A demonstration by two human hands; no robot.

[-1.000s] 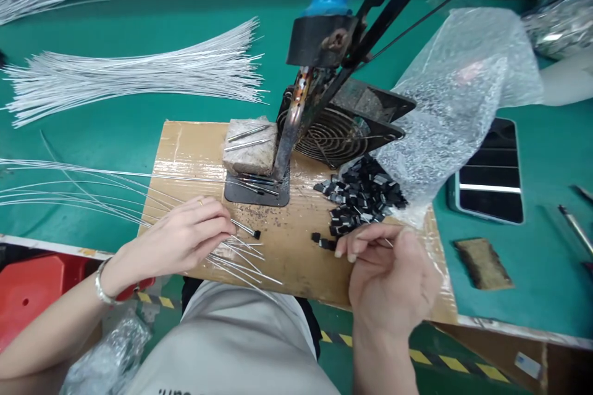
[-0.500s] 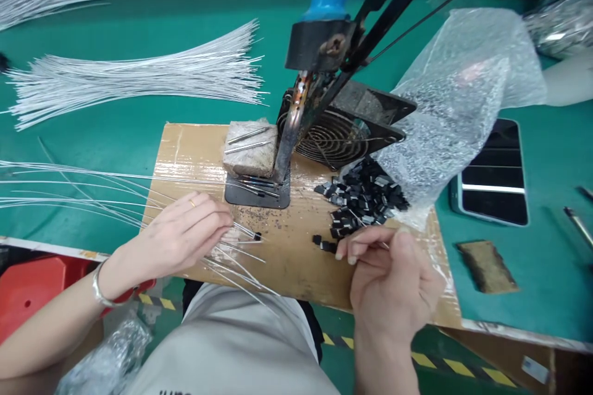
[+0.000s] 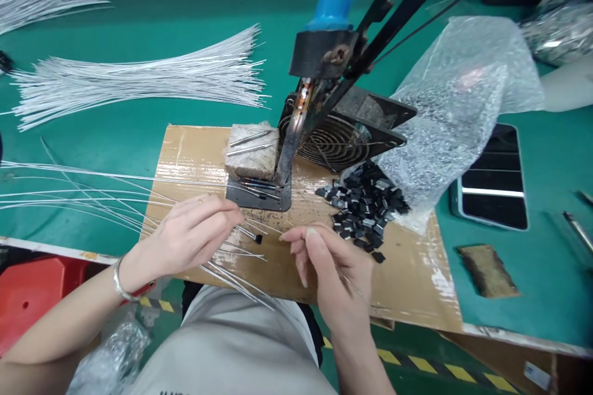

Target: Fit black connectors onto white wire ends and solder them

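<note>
The left hand (image 3: 192, 237) pinches a fan of thin white wires (image 3: 69, 188) that trail off to its left over the edge of the taped cardboard sheet (image 3: 417, 278); one wire beside its fingertips ends in a small black tip (image 3: 257, 238). Just right of that tip, bare cardboard lies between the hands. The right hand (image 3: 331, 265) hangs loosely curled, and whether it holds anything cannot be told. Beyond it lies a pile of black parts (image 3: 365, 200), spilling from a bubble-wrap bag (image 3: 458, 105). No writing can be read.

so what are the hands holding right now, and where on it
The left hand pinches thin white wires near their right ends, one tipped with a small black piece. Whether the right hand holds anything cannot be told.
</note>
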